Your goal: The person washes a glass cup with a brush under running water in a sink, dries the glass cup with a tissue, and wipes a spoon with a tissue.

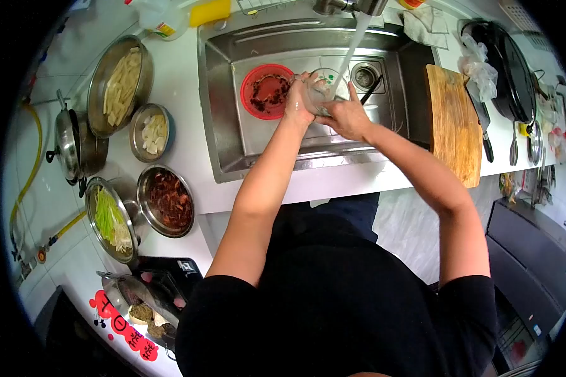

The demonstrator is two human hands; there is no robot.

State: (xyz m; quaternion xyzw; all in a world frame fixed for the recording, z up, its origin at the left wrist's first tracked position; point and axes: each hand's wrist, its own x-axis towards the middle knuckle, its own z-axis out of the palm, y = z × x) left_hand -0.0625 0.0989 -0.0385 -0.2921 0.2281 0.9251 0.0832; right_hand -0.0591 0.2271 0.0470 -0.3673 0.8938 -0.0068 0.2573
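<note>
Over the metal sink point(245, 141), my left hand point(297, 103) is wrapped round the left side of a clear glass bowl point(321, 88). My right hand point(349, 117) grips the same bowl from the right and below, fingers closed against it. A stream of water runs down from the faucet point(339, 6) at the bowl's right side. Small green marks show on the glass. Just left of my hands, a red basin point(248, 94) sits in the sink with dark pieces in water. The drain point(365, 76) lies to the right, with a dark handle beside it.
A wooden cutting board point(454, 125) rests over the sink's right edge, with a knife point(481, 119) beside it. Metal bowls of cut white strips point(122, 88), white chunks point(154, 133), dark red pieces point(168, 202) and green stalks point(110, 217) line the left counter.
</note>
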